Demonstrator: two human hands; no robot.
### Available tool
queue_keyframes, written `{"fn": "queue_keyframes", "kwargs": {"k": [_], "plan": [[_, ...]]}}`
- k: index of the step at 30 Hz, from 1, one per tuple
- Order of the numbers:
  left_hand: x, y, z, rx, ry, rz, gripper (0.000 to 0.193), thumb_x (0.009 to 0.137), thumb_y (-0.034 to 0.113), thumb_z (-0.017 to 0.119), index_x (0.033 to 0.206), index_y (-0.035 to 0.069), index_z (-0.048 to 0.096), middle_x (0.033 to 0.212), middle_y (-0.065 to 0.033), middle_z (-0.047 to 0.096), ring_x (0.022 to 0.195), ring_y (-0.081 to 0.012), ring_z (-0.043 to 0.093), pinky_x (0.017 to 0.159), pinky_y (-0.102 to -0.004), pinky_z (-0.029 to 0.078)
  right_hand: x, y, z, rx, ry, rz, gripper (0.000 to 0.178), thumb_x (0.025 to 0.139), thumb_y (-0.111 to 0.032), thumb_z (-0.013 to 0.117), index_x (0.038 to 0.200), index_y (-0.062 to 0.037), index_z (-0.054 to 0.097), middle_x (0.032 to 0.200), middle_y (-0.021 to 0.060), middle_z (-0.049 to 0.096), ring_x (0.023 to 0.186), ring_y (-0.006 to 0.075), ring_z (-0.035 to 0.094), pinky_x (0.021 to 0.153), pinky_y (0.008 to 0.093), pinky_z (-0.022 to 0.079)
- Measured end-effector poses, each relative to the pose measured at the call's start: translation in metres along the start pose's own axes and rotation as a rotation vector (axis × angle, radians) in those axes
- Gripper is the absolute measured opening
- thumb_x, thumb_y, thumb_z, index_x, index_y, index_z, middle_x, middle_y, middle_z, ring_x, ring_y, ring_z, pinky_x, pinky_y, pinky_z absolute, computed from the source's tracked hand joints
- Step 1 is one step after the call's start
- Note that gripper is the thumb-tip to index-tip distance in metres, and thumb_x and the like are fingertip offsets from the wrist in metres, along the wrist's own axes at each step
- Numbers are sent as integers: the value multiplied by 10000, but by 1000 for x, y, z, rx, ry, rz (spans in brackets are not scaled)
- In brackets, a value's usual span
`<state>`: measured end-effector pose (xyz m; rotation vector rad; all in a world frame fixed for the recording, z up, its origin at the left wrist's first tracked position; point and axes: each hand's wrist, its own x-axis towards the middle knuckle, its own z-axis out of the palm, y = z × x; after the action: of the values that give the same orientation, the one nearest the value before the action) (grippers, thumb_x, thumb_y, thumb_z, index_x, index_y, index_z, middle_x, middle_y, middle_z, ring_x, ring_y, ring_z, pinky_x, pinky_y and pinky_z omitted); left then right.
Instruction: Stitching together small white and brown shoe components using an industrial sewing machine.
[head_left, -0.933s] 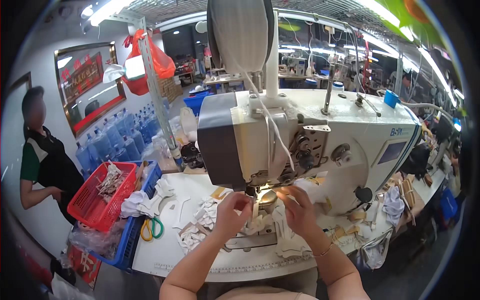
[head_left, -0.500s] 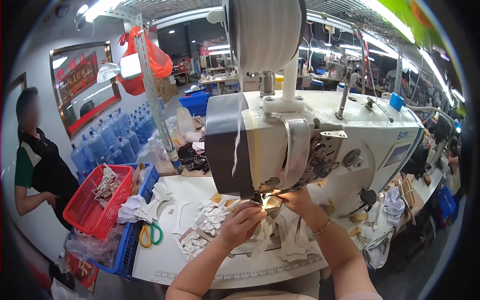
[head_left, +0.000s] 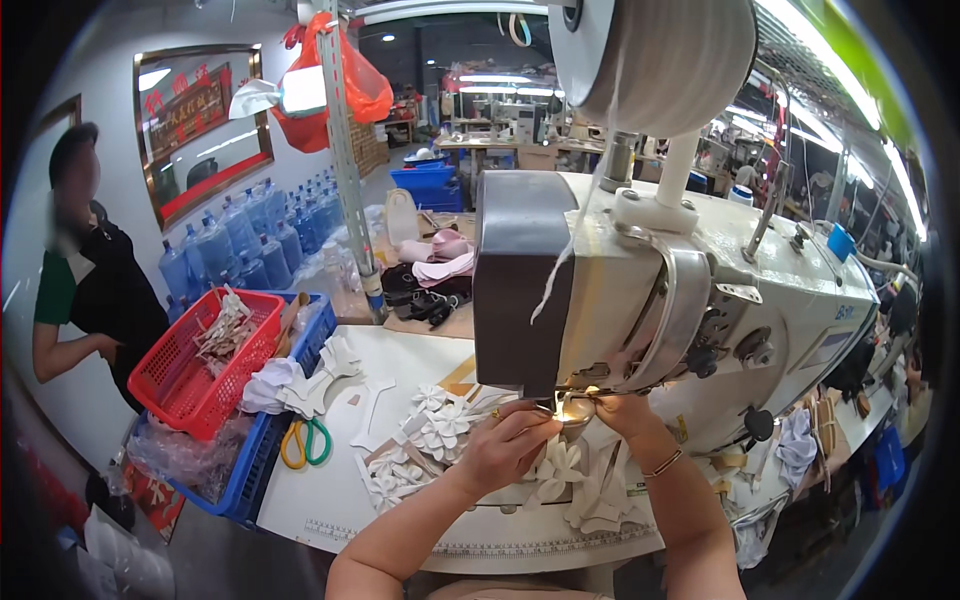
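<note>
Under the lit needle area of a white sewing machine, both hands work close together. My left hand has its thumb and fingers pinched at the edge of a white petal-shaped piece, which hangs in front of the machine's post. On the other side of the needle, my right hand is closed, its fingertips partly hidden by the machine head; what they grip is too small to make out. White flower-shaped pieces lie heaped left of my left hand. More flat white pieces lie below my right hand.
Scissors with yellow and green handles lie by a blue crate carrying a red basket. A ruler strip runs along the table's front edge. A person stands at the left. Cloth pieces lie at the right.
The view has swung left, so the machine sits further right in it. Both hands stay at the needle in nearly the same pose.
</note>
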<state>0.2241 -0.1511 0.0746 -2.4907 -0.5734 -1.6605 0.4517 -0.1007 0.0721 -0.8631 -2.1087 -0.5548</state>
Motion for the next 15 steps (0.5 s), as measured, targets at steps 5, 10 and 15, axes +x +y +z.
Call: {"fn": "queue_keyframes", "kwargs": {"k": [5,10,15], "plan": [[11,2,0,-146,27,-45,323,629,-82,632,903,81,684,836,-60,624,764,-230,620,710,-324,523,-7,2,-2,-29,-34,23,251,658,-133,692,909,-134,687,981,50,642,931,273,600,821,424,462],[17,-29,2,-312,44,-558,191,725,-16,637,909,34,649,888,-105,625,802,-225,612,745,-314,487,13,-24,-22,-10,52,61,237,676,-131,701,913,-123,685,961,62,642,906,283,602,789,425,460],[35,-66,16,-317,-269,-521,320,772,41,660,1081,35,579,1010,-97,578,897,-217,566,757,-309,467,-2,-42,-34,84,103,140,240,690,-31,663,923,-87,658,913,76,629,796,280,586,707,399,453]]}}
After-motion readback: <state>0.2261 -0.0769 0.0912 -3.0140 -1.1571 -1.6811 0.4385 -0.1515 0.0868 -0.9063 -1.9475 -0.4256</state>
